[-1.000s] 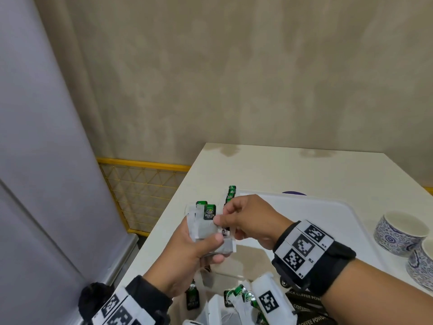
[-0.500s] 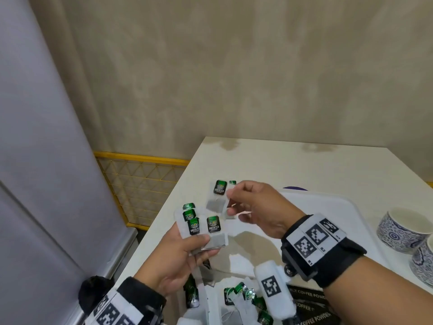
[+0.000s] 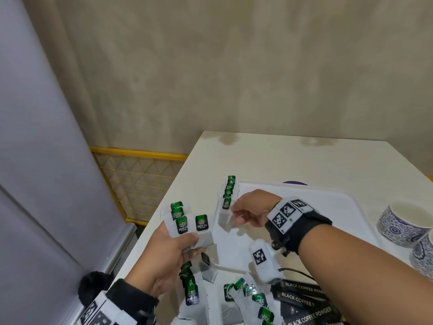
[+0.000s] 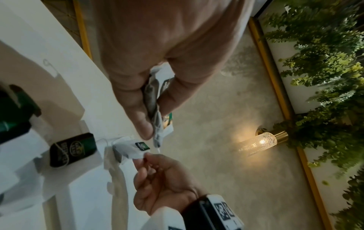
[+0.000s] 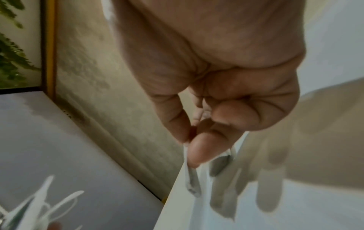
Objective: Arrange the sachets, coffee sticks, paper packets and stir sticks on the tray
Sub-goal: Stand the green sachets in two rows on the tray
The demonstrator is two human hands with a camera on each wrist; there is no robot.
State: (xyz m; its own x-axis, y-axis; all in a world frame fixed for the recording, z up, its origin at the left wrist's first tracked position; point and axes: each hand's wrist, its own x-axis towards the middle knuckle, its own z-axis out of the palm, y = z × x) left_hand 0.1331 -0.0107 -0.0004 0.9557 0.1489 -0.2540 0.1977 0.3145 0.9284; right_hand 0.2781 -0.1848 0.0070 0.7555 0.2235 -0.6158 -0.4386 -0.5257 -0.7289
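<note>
Green-tagged tea sachets (image 3: pixel 187 227) fanned in my left hand (image 3: pixel 164 256), fingers clamped on them; right hand (image 3: pixel 251 211) pinches one sachet (image 3: pixel 225 218) over white tray (image 3: pixel 328 207) edge on bench (image 3: pixel 304 160).

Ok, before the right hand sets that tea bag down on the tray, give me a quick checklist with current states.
1. Right hand pinches one tea bag: ok.
2. Left hand grips the remaining tea bags: ok.
3. Row of tea bags already lined up at the tray's left edge: ok.
4. Bare tray surface beside that row for the next bag: ok.
5. Held bag's string free of the others: cannot tell.
6. Black coffee sticks placed on the tray: not ok, apparently still off it, at its near edge.
</note>
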